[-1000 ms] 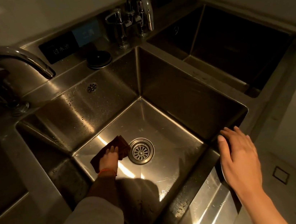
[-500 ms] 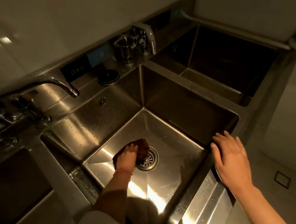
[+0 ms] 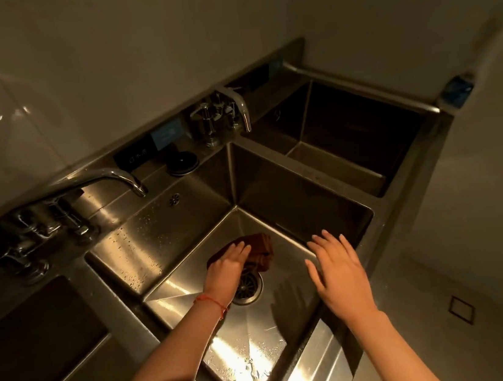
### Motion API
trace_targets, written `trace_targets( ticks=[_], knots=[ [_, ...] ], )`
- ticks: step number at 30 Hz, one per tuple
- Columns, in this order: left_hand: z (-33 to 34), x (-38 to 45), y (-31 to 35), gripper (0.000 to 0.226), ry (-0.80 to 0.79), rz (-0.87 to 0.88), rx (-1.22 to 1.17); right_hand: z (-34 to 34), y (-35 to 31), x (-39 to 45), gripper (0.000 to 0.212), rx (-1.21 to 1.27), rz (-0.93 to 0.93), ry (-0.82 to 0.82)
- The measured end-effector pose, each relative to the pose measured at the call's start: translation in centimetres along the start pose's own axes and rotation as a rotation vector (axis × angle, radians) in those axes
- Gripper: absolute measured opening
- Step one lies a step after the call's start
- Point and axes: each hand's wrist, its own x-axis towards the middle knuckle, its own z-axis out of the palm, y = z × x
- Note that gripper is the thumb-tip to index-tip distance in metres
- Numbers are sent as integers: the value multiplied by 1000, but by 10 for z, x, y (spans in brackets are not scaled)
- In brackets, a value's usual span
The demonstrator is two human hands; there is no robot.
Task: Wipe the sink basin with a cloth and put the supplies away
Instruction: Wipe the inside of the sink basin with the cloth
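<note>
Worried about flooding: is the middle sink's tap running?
Off. No stream falls from the faucet spout; the basin floor holds only scattered droplets.

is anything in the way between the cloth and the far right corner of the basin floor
Nothing visible is. The brown cloth, pressed flat under the left hand, lies just beyond the drain; bare steel floor runs from it to that corner.

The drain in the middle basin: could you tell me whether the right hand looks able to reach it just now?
Probably yes. The right hand hovers open above the basin; the drain shows uncovered beside the left hand, which presses the cloth.
</note>
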Motion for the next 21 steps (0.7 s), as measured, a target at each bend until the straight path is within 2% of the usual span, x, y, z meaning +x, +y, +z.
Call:
trace_targets(
  ticks=[6, 16, 21],
  knots=[
    [-29, -16, 16, 72, 29, 63, -23, -7, -18, -4, 36, -28, -33, 13],
    [-65, -41, 47, 69, 74, 234, 13, -22, -47, -11, 66, -63, -93, -30],
    [-80, -47, 64, 68, 126, 347, 8, -28, -47, -16, 65, -95, -57, -50]
  ],
)
